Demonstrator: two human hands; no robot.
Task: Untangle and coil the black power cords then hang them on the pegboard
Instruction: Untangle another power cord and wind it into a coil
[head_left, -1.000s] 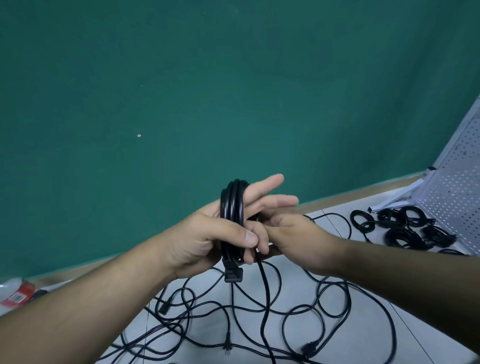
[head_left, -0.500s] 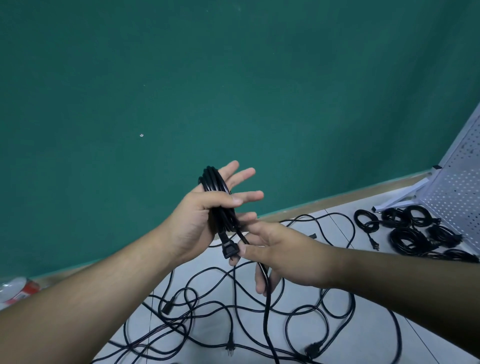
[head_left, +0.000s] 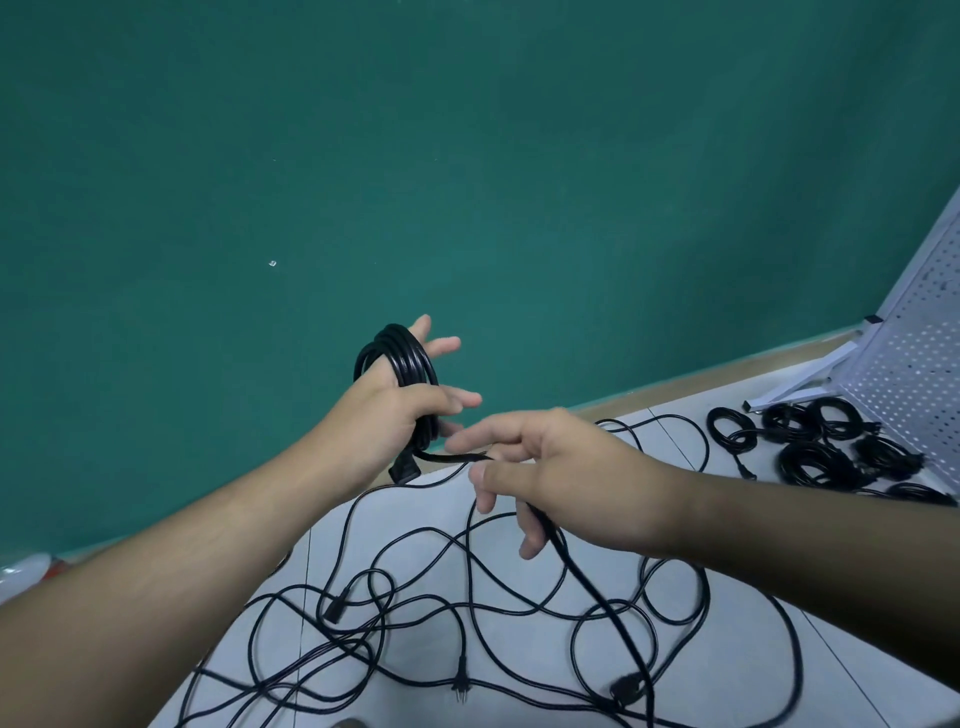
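Black coil (head_left: 409, 358) rings left hand (head_left: 392, 422); right hand (head_left: 569, 480) partly hides trailing cord (head_left: 589, 579).

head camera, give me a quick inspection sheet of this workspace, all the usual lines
surface: white surface with seams, much of it under cords
job's things: coil wound round the left hand; pegboard tilted at far right, nothing seen hanging on the part in view
clutter: red and white thing at the left edge, too blurred to name
grippers: left hand holds the coil under its thumb; right hand holds the cord that leads to the coil
cables: loose cords tangled on the surface; coiled cords lie by the pegboard
surroundings: green wall behind
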